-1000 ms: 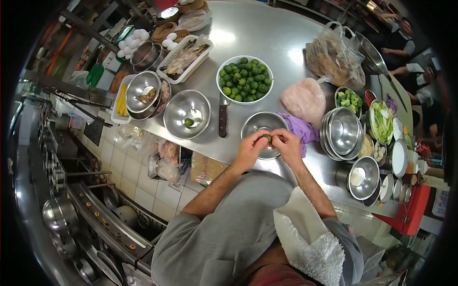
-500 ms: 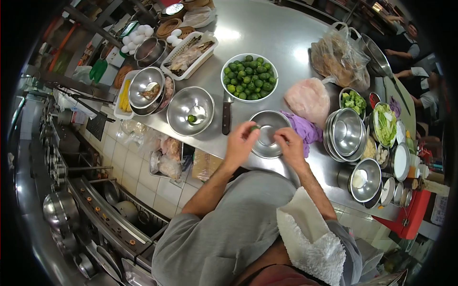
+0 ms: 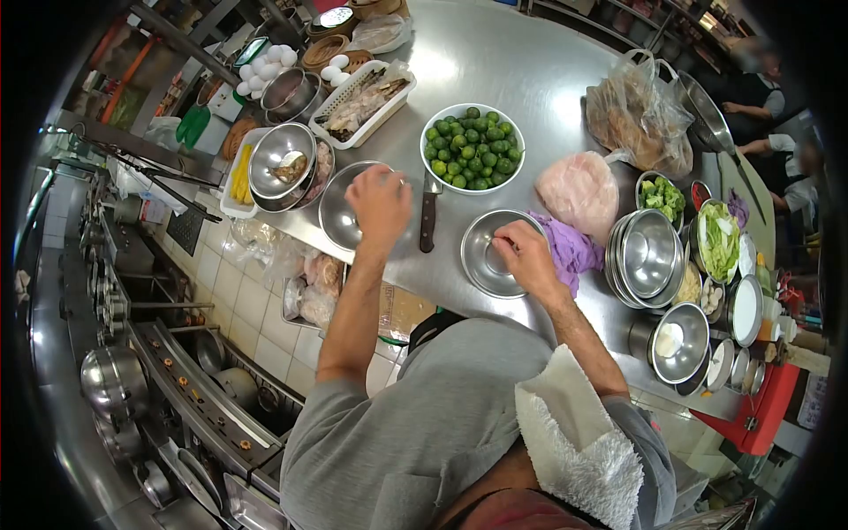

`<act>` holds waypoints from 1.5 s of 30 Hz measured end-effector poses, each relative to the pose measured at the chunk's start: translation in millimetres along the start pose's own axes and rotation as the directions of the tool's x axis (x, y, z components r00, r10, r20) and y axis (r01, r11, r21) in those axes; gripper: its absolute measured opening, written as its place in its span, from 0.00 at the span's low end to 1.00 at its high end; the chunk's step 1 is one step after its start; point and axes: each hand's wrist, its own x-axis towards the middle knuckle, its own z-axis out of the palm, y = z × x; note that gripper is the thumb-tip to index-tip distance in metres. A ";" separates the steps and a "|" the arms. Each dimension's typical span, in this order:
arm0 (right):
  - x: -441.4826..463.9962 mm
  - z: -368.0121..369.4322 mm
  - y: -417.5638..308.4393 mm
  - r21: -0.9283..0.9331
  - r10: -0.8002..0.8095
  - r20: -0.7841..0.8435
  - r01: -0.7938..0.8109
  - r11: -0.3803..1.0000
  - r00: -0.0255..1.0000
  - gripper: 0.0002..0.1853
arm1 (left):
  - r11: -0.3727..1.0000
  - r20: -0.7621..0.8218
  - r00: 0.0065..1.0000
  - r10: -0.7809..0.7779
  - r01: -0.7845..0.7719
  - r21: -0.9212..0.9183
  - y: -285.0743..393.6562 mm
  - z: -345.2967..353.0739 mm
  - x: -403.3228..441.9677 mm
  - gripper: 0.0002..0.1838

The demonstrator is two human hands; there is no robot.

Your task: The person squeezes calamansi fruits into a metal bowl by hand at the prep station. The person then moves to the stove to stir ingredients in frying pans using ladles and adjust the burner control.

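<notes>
My left hand [image 3: 382, 210] is over the left steel bowl [image 3: 334, 196], back of the hand up. Its fingertips point down into the bowl and are hidden, so I cannot see whether they hold anything. My right hand [image 3: 530, 258] is at the right side of the near steel bowl [image 3: 481, 278], thumb and fingers pinched together; anything between them is too small to make out. A white bowl heaped with small green limes [image 3: 473, 148] stands beyond both. A knife with a dark wooden handle [image 3: 427, 223] lies between the two steel bowls.
Right of the near bowl are a purple cloth [image 3: 572, 252], a large pale piece of meat [image 3: 579, 187] and stacked steel bowls [image 3: 643, 256]. A tray of seafood [image 3: 367, 102] and eggs [image 3: 265, 69] stand at the far left. Co-workers [image 3: 768, 97] are at the right.
My left hand has moved left from the near bowl, where it held a green lime, to over the left bowl. The lime seen in that bowl before is now covered. My right hand stays at the near bowl.
</notes>
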 end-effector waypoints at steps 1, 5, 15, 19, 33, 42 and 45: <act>-0.2 -1.0 -0.6 0.020 0.044 0.022 -0.045 0.999 0.999 0.04 | 1.000 -0.001 1.000 -0.002 0.002 0.000 0.8 9.7 2.7 0.11; -5.6 -13.2 -5.7 0.013 0.122 0.071 -0.123 0.992 0.990 0.04 | 0.900 0.436 0.893 0.112 -0.278 0.336 2.1 39.5 25.3 0.09; -33.1 -34.0 6.2 0.026 0.250 -0.016 -0.250 0.968 0.968 0.04 | 0.800 0.815 0.571 -0.096 -0.443 0.404 -3.1 68.7 62.8 0.11; -36.7 -32.4 11.0 -0.010 0.180 -0.071 -0.182 0.983 0.981 0.04 | 0.841 0.825 0.559 -0.082 -0.406 0.358 -5.4 70.9 70.3 0.11; -44.3 -39.0 13.9 0.028 0.233 -0.126 -0.232 0.972 0.964 0.04 | 0.967 0.506 0.830 0.236 -0.149 -0.207 87.7 12.1 15.4 0.08; -52.3 -43.6 3.9 0.004 0.258 -0.124 -0.259 0.966 0.958 0.04 | 0.876 0.228 0.855 0.466 -0.482 0.017 59.1 57.7 71.4 0.14; -52.4 -46.5 6.5 0.027 0.256 -0.157 -0.255 0.967 0.954 0.05 | 0.868 0.314 0.824 0.472 -0.496 -0.001 62.4 47.7 73.4 0.15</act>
